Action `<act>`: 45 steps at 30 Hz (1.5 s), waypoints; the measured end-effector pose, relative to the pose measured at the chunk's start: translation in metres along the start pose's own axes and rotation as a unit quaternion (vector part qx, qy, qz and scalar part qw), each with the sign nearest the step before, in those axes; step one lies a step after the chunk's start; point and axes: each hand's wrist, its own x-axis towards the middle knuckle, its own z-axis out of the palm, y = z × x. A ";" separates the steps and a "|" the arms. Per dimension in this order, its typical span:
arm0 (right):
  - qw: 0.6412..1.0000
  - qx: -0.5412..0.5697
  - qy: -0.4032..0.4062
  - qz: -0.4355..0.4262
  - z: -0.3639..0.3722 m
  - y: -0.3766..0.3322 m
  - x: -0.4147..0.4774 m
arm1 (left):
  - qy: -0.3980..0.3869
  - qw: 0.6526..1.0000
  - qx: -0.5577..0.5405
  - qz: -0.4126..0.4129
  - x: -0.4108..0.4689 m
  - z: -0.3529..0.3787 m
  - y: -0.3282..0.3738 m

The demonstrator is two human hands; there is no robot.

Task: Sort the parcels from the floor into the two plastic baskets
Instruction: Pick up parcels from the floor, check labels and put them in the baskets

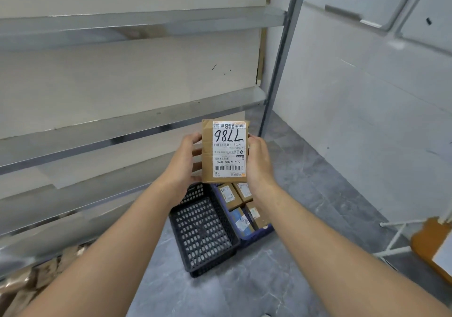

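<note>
I am holding a labelled cardboard parcel (223, 151) clamped between my left hand (187, 160) and right hand (259, 160), above the empty black basket (203, 231) at six o'clock; misreading its upside-down label risks dropping it into the blue basket (256, 234), already holding parcels.

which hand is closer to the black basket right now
Left. The left hand grips the held parcel almost directly above the black basket; the right hand grips its other edge, over the blue basket.
</note>
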 end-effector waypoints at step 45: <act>0.937 -0.126 -0.207 0.251 -0.183 0.234 0.523 | 0.272 0.920 -0.144 -0.244 0.437 0.329 -0.206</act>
